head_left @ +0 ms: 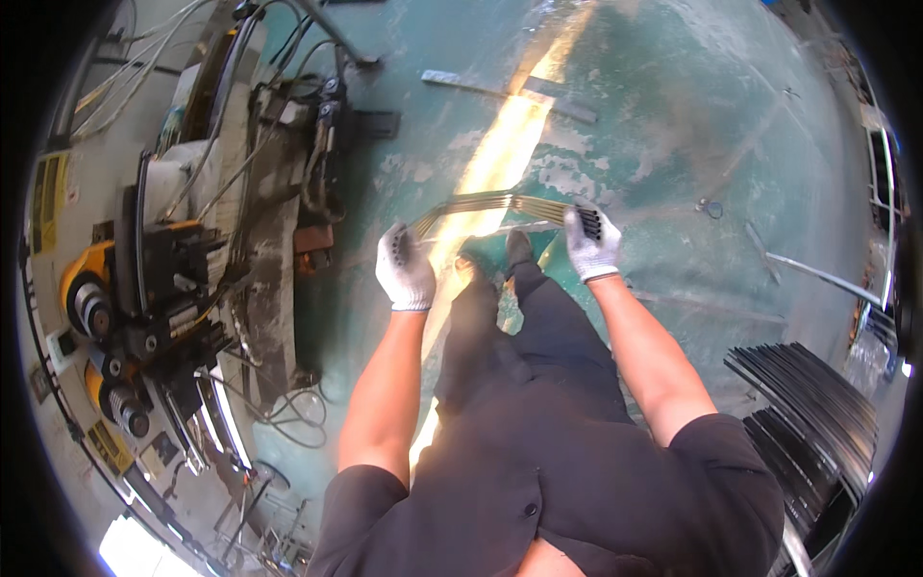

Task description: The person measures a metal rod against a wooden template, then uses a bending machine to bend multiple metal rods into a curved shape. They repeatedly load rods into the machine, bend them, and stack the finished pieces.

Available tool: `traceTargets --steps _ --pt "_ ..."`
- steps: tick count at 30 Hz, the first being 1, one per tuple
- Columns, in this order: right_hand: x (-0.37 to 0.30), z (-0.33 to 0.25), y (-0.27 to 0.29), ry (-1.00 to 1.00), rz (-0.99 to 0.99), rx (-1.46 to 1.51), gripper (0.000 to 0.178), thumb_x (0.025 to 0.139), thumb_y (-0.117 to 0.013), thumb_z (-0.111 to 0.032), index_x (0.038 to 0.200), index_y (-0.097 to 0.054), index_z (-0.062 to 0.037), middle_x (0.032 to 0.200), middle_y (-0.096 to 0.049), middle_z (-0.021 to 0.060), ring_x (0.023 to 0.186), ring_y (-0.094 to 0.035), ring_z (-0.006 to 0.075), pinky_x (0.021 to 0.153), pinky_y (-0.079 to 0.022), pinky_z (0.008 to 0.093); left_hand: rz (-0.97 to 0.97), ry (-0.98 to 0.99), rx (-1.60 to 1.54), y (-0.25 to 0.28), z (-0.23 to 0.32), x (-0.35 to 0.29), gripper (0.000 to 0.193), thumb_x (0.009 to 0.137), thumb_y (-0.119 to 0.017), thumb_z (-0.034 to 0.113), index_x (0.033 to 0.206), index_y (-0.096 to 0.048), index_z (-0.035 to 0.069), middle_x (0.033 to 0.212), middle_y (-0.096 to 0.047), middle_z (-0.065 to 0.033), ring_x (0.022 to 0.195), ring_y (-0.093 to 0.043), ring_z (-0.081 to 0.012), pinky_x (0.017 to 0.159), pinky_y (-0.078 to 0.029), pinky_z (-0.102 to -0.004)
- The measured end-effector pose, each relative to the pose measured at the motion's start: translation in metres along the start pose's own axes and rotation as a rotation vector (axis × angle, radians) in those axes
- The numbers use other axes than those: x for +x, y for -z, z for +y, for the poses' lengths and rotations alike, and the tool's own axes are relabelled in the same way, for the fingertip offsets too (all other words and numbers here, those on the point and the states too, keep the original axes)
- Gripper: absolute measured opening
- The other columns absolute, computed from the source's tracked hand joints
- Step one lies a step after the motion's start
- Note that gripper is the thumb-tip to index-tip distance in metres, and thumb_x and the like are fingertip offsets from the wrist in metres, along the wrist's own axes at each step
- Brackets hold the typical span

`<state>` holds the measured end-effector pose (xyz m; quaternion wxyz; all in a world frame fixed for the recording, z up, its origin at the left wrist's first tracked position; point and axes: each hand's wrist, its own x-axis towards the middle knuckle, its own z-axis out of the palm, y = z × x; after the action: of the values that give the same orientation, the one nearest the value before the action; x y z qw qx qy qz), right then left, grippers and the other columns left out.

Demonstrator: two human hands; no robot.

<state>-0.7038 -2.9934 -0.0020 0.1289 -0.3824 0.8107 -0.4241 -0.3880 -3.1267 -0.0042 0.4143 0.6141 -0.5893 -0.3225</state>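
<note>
- Two gloved hands hold one bundle of thin, brass-coloured rods [481,201] between them, at the centre of the frame, above the green floor [663,192].
- The left hand [404,269] closes its grip round the bundle's left end; the right hand [591,245] pinches the right end.
- Judging by this, the rods are gathered and lifted, and setting them down is not yet done; how much work is left cannot be told.
- A pile of long dark strips [817,404] lies at the lower right, apart from the hands; whether it is finished or waiting stock is unclear.
- The machine with orange housings [87,269], at the left, stands well apart from the bundle.
- The gloves hide the rod ends, and bright light washes out part of the bundle, so the rods cannot be counted.
- Dark marks at both gloves are hard to make out; the strips' lower ends are obscured.
</note>
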Motion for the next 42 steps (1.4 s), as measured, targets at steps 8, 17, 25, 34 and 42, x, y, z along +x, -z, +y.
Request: traceTargets --steps 8,17,25,34,42 --pt "0.003 -0.057 0.023 -0.011 -0.025 -0.071 0.034 0.101 -0.081 -0.027 0.123 -0.077 -0.0011 0.096 -0.081 0.017 0.086 -0.081 0.026 0.082 -0.063 0.0374 -0.034 -0.055 0.099 0.006 0.0 0.003 0.019 0.104 -0.075 0.004 0.122 -0.071 0.0 0.108 -0.078 -0.0099 0.099 -0.074 -0.0155 0.094 -0.059 -0.0307" --pt "0.009 -0.075 0.036 0.131 0.023 -0.175 0.024 0.1 -0.079 -0.02 0.117 -0.078 -0.0025 0.095 -0.079 0.0185 0.083 -0.079 0.0333 0.079 -0.062 0.0404 -0.047 -0.087 0.096 0.006 0.004 0.005 0.019 0.104 -0.074 0.003 0.122 -0.07 0.001 0.11 -0.078 -0.01 0.1 -0.075 -0.0165 0.093 -0.059 -0.0311" --pt "0.016 -0.074 0.032 0.175 0.055 -0.195 0.02 0.1 -0.08 -0.02 0.112 -0.079 -0.0039 0.095 -0.079 0.0195 0.084 -0.079 0.036 0.077 -0.062 0.0412 -0.029 -0.134 0.091 0.001 -0.004 0.01 0.019 0.104 -0.075 0.003 0.122 -0.071 0.002 0.108 -0.077 -0.0092 0.098 -0.074 -0.0158 0.093 -0.058 -0.0302" --pt "0.016 -0.071 0.033 0.154 0.031 -0.149 0.023 0.1 -0.081 -0.02 0.115 -0.079 -0.0037 0.096 -0.079 0.0164 0.085 -0.079 0.0295 0.08 -0.062 0.0379 -0.061 -0.091 0.095 0.006 0.0 0.01 0.017 0.105 -0.075 0.008 0.12 -0.071 0.001 0.105 -0.078 -0.0093 0.095 -0.074 -0.0155 0.092 -0.059 -0.0307" --pt "0.001 -0.042 0.025 -0.039 -0.01 0.067 0.04 0.097 -0.086 -0.023 0.128 -0.075 -0.0007 0.107 -0.08 0.0094 0.095 -0.075 0.0148 0.091 -0.06 0.0325 -0.065 -0.142 0.126 0.006 0.001 0.016 0.016 0.105 -0.075 0.008 0.119 -0.072 0.001 0.104 -0.079 -0.0098 0.094 -0.074 -0.0159 0.091 -0.059 -0.0314"
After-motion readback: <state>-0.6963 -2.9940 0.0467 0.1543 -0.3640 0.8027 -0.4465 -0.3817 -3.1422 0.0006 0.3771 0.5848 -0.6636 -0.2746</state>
